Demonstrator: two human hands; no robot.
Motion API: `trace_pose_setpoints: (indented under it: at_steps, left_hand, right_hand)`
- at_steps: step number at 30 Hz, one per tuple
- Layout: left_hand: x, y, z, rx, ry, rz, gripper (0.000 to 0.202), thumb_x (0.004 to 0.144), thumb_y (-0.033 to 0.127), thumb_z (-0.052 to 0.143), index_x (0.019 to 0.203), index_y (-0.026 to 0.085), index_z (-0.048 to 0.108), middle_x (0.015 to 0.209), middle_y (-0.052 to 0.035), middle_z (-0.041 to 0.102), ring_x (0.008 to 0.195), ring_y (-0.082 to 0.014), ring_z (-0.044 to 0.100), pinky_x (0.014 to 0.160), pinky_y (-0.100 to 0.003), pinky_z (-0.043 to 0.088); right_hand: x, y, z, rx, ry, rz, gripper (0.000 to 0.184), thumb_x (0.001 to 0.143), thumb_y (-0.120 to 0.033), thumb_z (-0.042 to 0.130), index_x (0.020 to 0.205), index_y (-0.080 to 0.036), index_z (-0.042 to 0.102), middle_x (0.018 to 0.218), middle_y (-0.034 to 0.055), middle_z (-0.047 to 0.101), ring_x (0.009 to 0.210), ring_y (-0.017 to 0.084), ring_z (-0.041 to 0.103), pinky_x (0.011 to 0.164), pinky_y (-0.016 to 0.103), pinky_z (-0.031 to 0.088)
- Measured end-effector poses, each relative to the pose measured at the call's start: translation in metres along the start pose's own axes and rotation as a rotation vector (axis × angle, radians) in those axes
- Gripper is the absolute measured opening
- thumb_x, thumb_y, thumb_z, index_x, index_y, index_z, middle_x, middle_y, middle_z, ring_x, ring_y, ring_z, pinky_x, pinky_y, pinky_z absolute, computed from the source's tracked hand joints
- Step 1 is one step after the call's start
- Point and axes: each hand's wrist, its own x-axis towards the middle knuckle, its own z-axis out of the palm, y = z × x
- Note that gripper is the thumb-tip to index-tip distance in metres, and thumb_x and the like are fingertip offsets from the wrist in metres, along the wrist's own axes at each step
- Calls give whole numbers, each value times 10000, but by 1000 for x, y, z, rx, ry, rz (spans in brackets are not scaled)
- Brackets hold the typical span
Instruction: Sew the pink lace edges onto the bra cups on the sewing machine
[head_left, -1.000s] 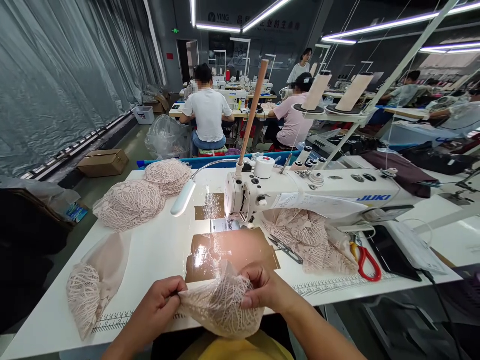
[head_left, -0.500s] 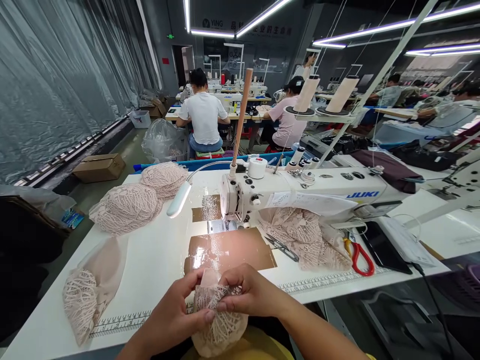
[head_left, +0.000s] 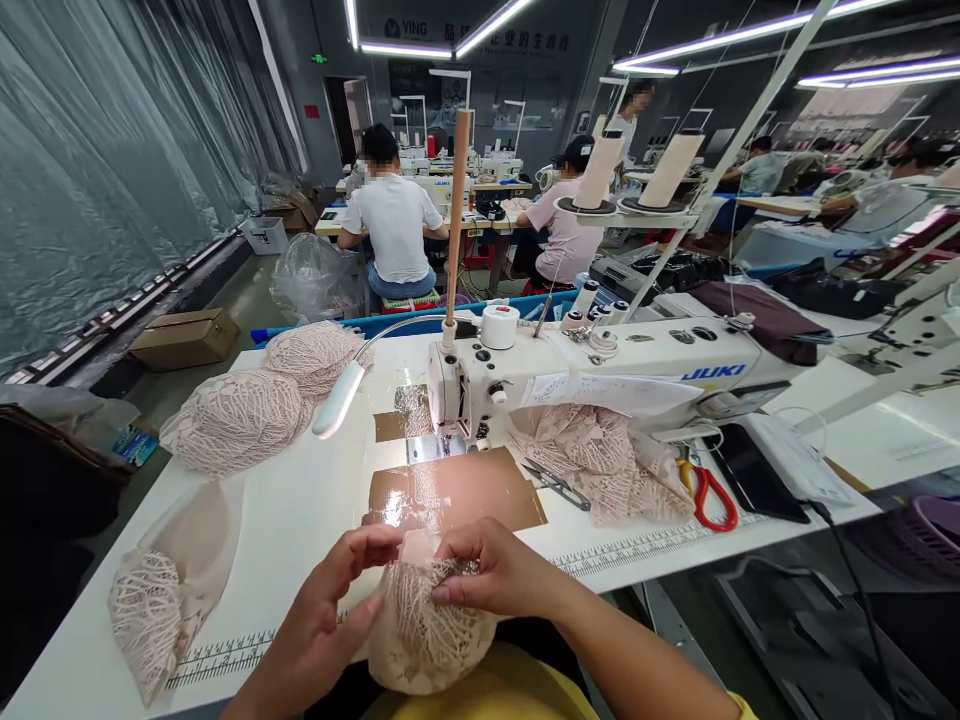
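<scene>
A rounded piece of pale pink lace (head_left: 424, 630) hangs over the near edge of the white sewing table (head_left: 300, 510). My right hand (head_left: 499, 570) pinches its top edge. My left hand (head_left: 337, 600) grips the same top edge from the left, thumb and fingers closed on the fabric. Just beyond my hands lies a shiny brown taped patch (head_left: 454, 490) in front of the needle of the white JUKI sewing machine (head_left: 585, 375).
Lace pieces lie in heaps at the left (head_left: 236, 420), (head_left: 146, 610) and under the machine arm (head_left: 600, 460). Red-handled scissors (head_left: 709, 495), a dark phone (head_left: 754, 480) and a gooseneck lamp (head_left: 337, 400) lie around the machine. Other people sew at tables behind.
My hands came together from either side of the spread lace and now bunch it at its top edge. The view has drifted slightly, so everything sits a little further left.
</scene>
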Motion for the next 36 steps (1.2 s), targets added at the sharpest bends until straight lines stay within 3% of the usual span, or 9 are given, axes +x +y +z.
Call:
trace_pose_setpoints:
  at_steps: [4, 7, 13, 16, 18, 26, 31, 36]
  left_hand:
    - [3, 0, 7, 112, -60, 16, 640, 766, 280, 701, 1352, 299, 444, 1462, -86, 388, 1335, -313, 370, 1109, -389, 325]
    - [6, -3, 8, 167, -55, -24, 632, 739, 274, 729, 1321, 296, 480, 1485, -80, 358, 1345, -321, 356, 1097, -378, 343]
    - [4, -12, 9, 189, -108, -100, 331, 806, 309, 655, 1127, 254, 598, 1132, -60, 615, 1049, -248, 562, 875, -269, 471]
    - [9, -6, 10, 143, -167, -65, 148, 833, 328, 615, 906, 200, 598, 891, -32, 598, 828, -182, 554, 729, -229, 458]
    - [14, 1, 11, 111, -193, -47, 177, 839, 337, 605, 782, 178, 552, 776, -10, 545, 720, -145, 510, 664, -215, 427]
    - [16, 10, 20, 91, -161, -18, 172, 834, 320, 609, 826, 149, 626, 740, -25, 589, 678, -138, 521, 629, -227, 396]
    - [14, 7, 21, 150, -135, 52, 181, 856, 306, 569, 793, 144, 620, 713, -23, 579, 656, -128, 498, 618, -228, 379]
    - [14, 8, 21, 186, -164, 117, 203, 867, 313, 549, 739, 157, 568, 667, -3, 528, 620, -116, 447, 600, -227, 349]
  right_hand:
    - [1, 0, 1, -51, -9, -92, 190, 737, -327, 713, 763, -141, 685, 655, -36, 559, 618, 92, 469, 564, 192, 352]
    - [1, 1, 0, -97, -10, -99, 192, 739, -332, 714, 766, -145, 682, 639, -43, 544, 604, 89, 457, 559, 194, 346]
    - [-2, 7, -2, -151, -6, -58, 185, 729, -317, 725, 797, -147, 702, 631, -43, 564, 616, 97, 487, 550, 196, 339]
    - [-1, 8, -3, -172, -24, -74, 187, 738, -321, 717, 798, -145, 698, 632, -45, 567, 598, 89, 481, 540, 194, 336]
    - [-1, 7, -3, -182, -35, -79, 180, 735, -314, 720, 791, -144, 695, 637, -43, 574, 597, 89, 488, 534, 191, 336]
    - [-9, 8, -2, -169, -34, -12, 180, 814, -329, 647, 790, -154, 687, 701, 4, 630, 653, 131, 545, 586, 223, 400]
    - [-5, 10, -1, -169, -36, -79, 248, 902, -355, 539, 817, -184, 698, 829, 42, 664, 767, 167, 584, 704, 273, 437]
    - [-1, 11, 8, -134, 66, -104, 220, 869, -338, 581, 738, -186, 672, 821, 50, 670, 763, 175, 601, 699, 290, 458]
